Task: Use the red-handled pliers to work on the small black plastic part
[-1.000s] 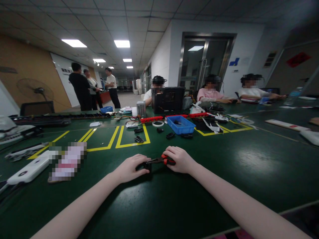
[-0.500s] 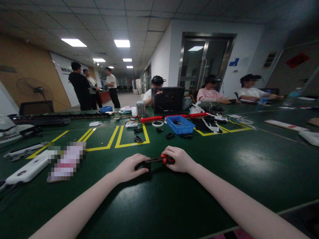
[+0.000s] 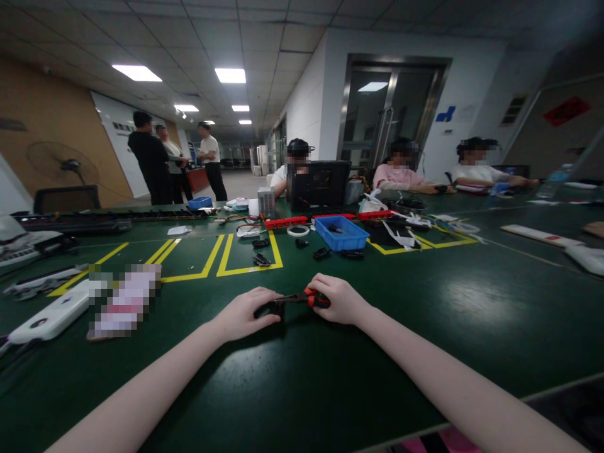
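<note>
My right hand point(image 3: 340, 298) is closed around the red and black handles of a pair of pliers point(image 3: 293, 298), whose jaws point left. Between the thumb and fingers of my left hand point(image 3: 248, 314) is a small black part point(image 3: 270, 309), mostly covered by the fingers, so its exact kind is unclear. The pliers' tips meet the upper side of this part. Both hands are low over the green table point(image 3: 311, 390). Beyond them lie several similar-looking black pieces, among them one black piece point(image 3: 261, 260) inside a yellow taped outline.
A blue bin point(image 3: 341, 234) with a dark piece inside stands ahead, near a roll of white tape point(image 3: 298, 231). To my left lie a white power strip point(image 3: 51, 319) and a blurred pinkish object point(image 3: 127, 302). Across the table, people sit by a black computer case point(image 3: 318, 187).
The pliers' tips have shifted slightly up and left on the black part, and the tool lies flatter. My hands keep nearly the same place; the camera view has tilted a little.
</note>
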{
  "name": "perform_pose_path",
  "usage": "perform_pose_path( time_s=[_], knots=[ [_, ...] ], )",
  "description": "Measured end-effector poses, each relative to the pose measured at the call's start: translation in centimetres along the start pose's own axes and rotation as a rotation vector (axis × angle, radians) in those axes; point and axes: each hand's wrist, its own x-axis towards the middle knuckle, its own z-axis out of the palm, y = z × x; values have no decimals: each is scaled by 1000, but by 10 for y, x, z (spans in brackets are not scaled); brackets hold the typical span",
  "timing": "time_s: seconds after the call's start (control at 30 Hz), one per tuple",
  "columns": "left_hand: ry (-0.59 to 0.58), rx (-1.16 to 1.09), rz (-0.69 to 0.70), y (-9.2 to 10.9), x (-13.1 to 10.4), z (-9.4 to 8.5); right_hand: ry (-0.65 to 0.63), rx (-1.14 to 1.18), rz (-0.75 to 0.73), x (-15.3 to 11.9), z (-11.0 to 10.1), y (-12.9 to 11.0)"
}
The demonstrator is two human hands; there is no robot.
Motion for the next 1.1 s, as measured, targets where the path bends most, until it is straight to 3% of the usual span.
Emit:
perform_pose_path(
  time_s=[0.8,1.1],
  knots=[
    [1,7,36,-2,0,2,4,-79,-5,0,2,1],
    [13,-36,-19,-2,1,0,62,-107,-38,-1,4,2]
  ],
)
